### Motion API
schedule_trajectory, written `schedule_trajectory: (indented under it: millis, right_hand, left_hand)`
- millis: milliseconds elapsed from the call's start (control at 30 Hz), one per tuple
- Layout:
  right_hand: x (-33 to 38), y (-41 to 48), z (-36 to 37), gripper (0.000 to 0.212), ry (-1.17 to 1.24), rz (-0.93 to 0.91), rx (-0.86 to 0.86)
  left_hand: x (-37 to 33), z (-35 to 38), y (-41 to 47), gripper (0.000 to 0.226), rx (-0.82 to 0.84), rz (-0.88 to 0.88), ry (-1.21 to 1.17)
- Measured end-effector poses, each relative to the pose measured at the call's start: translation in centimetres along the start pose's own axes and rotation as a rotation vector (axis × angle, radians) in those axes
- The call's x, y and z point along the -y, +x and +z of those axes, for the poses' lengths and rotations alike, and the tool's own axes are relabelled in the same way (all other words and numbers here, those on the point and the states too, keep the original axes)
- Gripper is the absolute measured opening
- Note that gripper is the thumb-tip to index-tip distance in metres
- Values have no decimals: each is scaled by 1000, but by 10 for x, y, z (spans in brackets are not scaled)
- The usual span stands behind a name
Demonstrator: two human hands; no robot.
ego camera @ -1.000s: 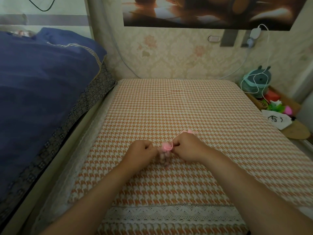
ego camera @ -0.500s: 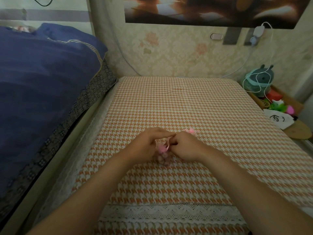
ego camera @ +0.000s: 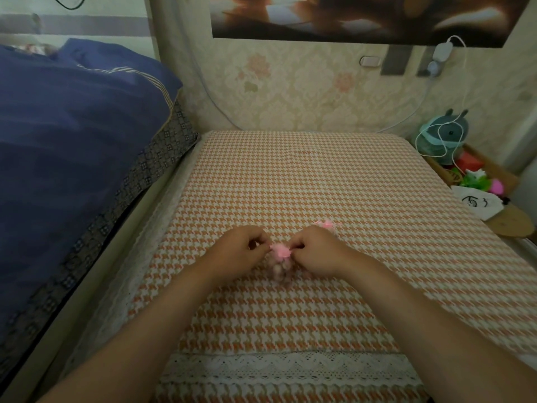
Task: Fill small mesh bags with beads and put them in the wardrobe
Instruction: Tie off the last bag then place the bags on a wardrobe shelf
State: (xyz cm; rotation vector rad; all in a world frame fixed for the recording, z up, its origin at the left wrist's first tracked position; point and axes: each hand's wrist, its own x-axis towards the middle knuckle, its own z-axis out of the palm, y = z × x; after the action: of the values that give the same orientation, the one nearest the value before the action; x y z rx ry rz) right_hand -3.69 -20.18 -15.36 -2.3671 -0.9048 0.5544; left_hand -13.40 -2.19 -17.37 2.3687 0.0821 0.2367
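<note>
At frame centre a bead-filled mesh bag [ego camera: 279,266] lies on the houndstooth surface [ego camera: 319,175]; left hand [ego camera: 236,253] and right hand [ego camera: 315,253] each keep a grip pinching its pink drawstring [ego camera: 280,251]; a second pink bag [ego camera: 327,225] lies just behind the right hand

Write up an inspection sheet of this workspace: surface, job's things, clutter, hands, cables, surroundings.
Surface: houndstooth cloth with a lace edge, covering the table.
Job's things: pink mesh bag with beads inside, on the cloth between the hands; second pink bag just beyond the right hand.
Clutter: nothing seen on the cloth.
Hands: left hand and right hand each pinch the mesh bag's neck, one from each side.
Cables: white cable from a wall charger, looped over a teal plush toy; black cable at top left.
Surroundings: blue bedding at left; side shelf with small items at right; floral wallpaper behind.
</note>
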Motion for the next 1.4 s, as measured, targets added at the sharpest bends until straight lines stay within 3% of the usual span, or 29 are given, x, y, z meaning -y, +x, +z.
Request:
schedule_trajectory:
  millis: [100, 200, 367, 567, 800, 933, 1100, 1233, 1400]
  right_hand:
    - [-3, 0, 0, 37, -52, 48, -33]
    - [-5, -1, -1, 30, -41, 93, -91]
    - [1, 1, 4, 21, -77, 169, -192]
    - [9, 4, 11, 35, -103, 204, -200]
    - [8, 9, 13, 30, -158, 231, -186]
    - [7, 15, 16, 39, -179, 260, -187]
    - [5, 16, 15, 27, -121, 201, -179]
    - [7, 12, 14, 27, -119, 156, -167]
    - [10, 4, 8, 22, -48, 122, -169]
  left_hand:
    - [3, 5, -4, 21, -44, -50, 40]
    - [1, 8, -8, 24, -55, -63, 15]
    - [-8, 8, -18, 21, 30, 36, -34]
    - [-19, 8, -17, 46, 90, -46, -188]
    - [-30, 5, -14, 43, 55, 45, 10]
    - [-37, 3, -16, 36, 47, 83, 116]
    - [-34, 0, -16, 19, 17, 118, 135]
    - [-32, 9, -14, 12, -123, 222, 164]
    - [-27, 27, -8, 12, -196, 223, 101]
